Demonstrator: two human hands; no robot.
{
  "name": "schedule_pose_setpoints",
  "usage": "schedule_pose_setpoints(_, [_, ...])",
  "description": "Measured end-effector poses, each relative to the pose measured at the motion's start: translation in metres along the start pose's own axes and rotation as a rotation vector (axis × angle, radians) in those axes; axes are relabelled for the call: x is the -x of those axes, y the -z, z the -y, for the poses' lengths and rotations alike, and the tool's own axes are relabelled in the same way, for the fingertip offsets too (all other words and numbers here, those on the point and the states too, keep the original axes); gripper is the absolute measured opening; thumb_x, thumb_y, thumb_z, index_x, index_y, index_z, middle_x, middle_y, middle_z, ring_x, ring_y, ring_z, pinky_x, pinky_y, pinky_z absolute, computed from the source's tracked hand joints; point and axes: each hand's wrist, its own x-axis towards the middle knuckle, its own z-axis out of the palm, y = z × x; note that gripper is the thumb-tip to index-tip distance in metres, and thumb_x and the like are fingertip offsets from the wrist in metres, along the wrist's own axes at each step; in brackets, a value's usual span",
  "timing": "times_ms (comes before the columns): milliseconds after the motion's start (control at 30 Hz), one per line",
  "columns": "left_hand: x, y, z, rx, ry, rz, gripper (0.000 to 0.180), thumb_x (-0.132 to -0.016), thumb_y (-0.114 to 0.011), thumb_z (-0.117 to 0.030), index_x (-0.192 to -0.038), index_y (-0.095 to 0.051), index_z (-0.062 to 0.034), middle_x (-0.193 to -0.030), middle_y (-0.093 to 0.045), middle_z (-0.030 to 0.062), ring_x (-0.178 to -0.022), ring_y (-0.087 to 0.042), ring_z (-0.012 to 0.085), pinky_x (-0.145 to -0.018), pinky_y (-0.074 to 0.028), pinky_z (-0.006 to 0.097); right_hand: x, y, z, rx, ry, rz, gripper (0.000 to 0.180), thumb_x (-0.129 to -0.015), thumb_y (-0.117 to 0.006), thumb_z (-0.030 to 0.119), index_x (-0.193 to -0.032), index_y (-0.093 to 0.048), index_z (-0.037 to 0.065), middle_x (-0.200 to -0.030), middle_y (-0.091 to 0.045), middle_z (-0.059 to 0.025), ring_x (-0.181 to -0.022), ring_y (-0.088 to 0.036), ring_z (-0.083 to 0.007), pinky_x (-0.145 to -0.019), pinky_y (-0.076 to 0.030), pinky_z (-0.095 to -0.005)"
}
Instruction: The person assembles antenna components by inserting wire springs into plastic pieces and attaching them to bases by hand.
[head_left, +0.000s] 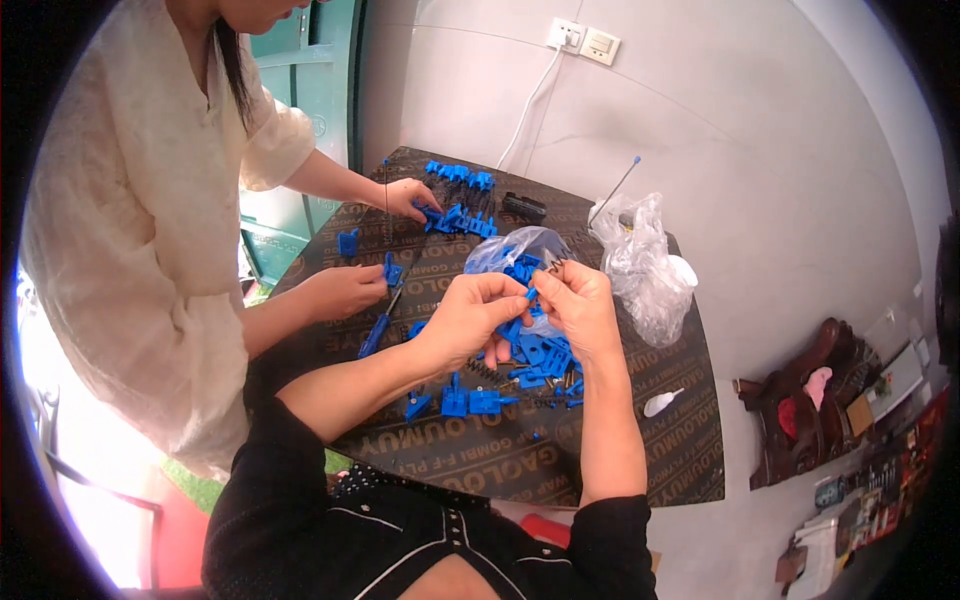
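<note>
My left hand (pixel 468 318) and my right hand (pixel 578 305) meet above the dark table (pixel 640 450), both pinching one small blue plastic part (pixel 529 295) between their fingertips. Under them lies a heap of blue plastic parts (pixel 540 355) with small screws and springs mixed in. More blue pieces (pixel 470 402) sit nearer to me. A clear bag holding blue parts (pixel 515 252) lies just beyond my hands.
A person in a cream top stands at the left; one hand (pixel 408 195) touches blue parts (pixel 455 215) at the far end, the other (pixel 345 290) rests by a blue-handled screwdriver (pixel 378 330). A crumpled clear bag (pixel 645 270) and a white cap (pixel 660 402) lie at the right.
</note>
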Motion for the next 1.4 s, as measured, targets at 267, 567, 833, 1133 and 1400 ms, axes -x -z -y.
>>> schedule_pose_setpoints(267, [0.006,-0.003,-0.004,0.006,-0.001,0.008,0.018,-0.090,-0.055,-0.017,-0.092,-0.059,-0.0002,-0.079,-0.063,0.0067,-0.043,-0.054,0.0100,-0.032,-0.042,0.020,0.007,-0.004,0.009,0.047,0.047,-0.001,0.021,-0.084,-0.064,0.015,-0.069,-0.057,0.001,-0.063,-0.056,-0.0009,-0.055,-0.048,-0.0046,-0.048,-0.037,-0.0204])
schedule_pose_setpoints(567, [0.014,-0.004,-0.004,0.084,-0.032,0.047,0.020,-0.091,-0.054,-0.019,-0.093,-0.059,0.0000,-0.079,-0.064,0.0089,-0.043,-0.056,0.0116,-0.032,-0.044,0.021,0.017,-0.009,0.014,0.059,0.064,-0.027,0.018,-0.084,-0.064,0.014,-0.073,-0.059,0.001,-0.062,-0.057,-0.0006,-0.054,-0.049,-0.0045,-0.048,-0.037,-0.0196])
schedule_pose_setpoints(833, [0.032,0.003,-0.002,-0.129,0.052,0.083,0.024,-0.088,-0.057,-0.018,-0.101,-0.060,0.0024,-0.078,-0.062,0.0069,-0.050,-0.060,0.0117,-0.038,-0.048,0.022,0.038,-0.015,-0.002,0.039,0.062,-0.053,0.016,-0.087,-0.061,0.017,-0.079,-0.061,0.004,-0.060,-0.053,0.0031,-0.048,-0.041,-0.0009,-0.041,-0.028,-0.0173])
schedule_pose_setpoints(1133, [0.048,0.012,0.015,-0.056,0.109,0.181,0.020,-0.086,-0.057,-0.009,-0.101,-0.059,0.0048,-0.086,-0.062,0.0093,-0.065,-0.064,0.0163,-0.057,-0.056,0.028,0.056,-0.022,-0.025,-0.123,0.005,-0.038,0.017,-0.089,-0.060,0.019,-0.083,-0.060,0.003,-0.062,-0.053,0.0012,-0.046,-0.039,-0.0017,-0.040,-0.027,-0.0177])
schedule_pose_setpoints(1400, [0.040,0.006,0.010,-0.064,0.086,0.164,0.018,-0.086,-0.057,-0.005,-0.100,-0.058,0.0056,-0.087,-0.061,0.0082,-0.068,-0.064,0.0169,-0.061,-0.057,0.029,0.056,-0.018,-0.022,-0.203,0.021,-0.084,0.018,-0.090,-0.058,0.021,-0.087,-0.059,0.003,-0.063,-0.054,0.0002,-0.046,-0.039,-0.0014,-0.040,-0.028,-0.0173])
